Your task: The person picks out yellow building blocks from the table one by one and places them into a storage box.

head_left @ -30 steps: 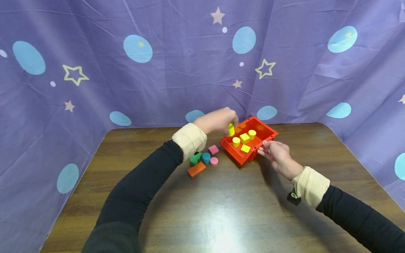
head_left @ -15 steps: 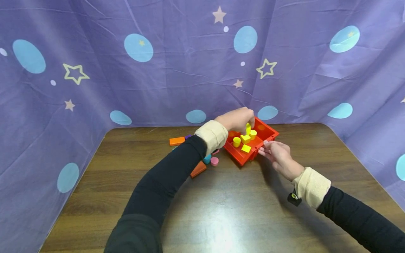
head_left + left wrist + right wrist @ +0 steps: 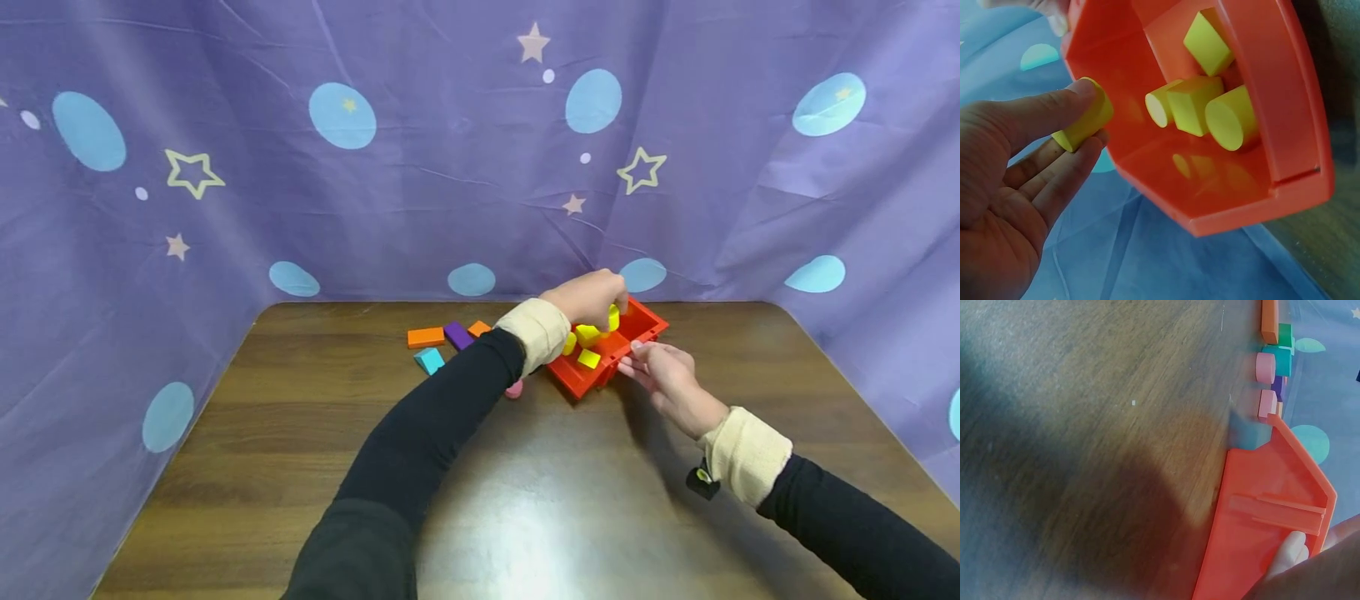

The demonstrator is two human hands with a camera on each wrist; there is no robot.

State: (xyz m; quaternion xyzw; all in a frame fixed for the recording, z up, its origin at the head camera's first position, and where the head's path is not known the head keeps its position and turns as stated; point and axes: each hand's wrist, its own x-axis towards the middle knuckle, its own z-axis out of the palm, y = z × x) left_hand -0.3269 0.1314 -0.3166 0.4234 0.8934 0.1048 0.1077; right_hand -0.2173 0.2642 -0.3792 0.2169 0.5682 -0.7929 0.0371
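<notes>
Over the far end of a red plastic bin [image 3: 576, 381], my left hand [image 3: 587, 298] pinches a yellow cylinder block [image 3: 1090, 115] between thumb and fingers. The cylinder is above the bin's inside, apart from the other blocks. Several yellow blocks lie in the bin, among them a cube-like block [image 3: 1188, 106], a cylinder [image 3: 1233, 117] and a block standing on its corner [image 3: 1209, 42]. On the near right side, my right hand [image 3: 671, 382] grips the rim, with the thumb on top and fingers against the outside wall. The right wrist view shows its fingertips at that wall.
Loose blocks lie left of the bin, partly behind my left arm: an orange block [image 3: 426, 337], a purple block [image 3: 457, 336], a teal block [image 3: 430, 360] and a pink cylinder [image 3: 1265, 367]. A patterned purple curtain [image 3: 405, 225] hangs behind the wooden table [image 3: 300, 467].
My left hand has moved right with the yellow cylinder, from the bin's left edge to above its far right end. The right hand stays on the rim.
</notes>
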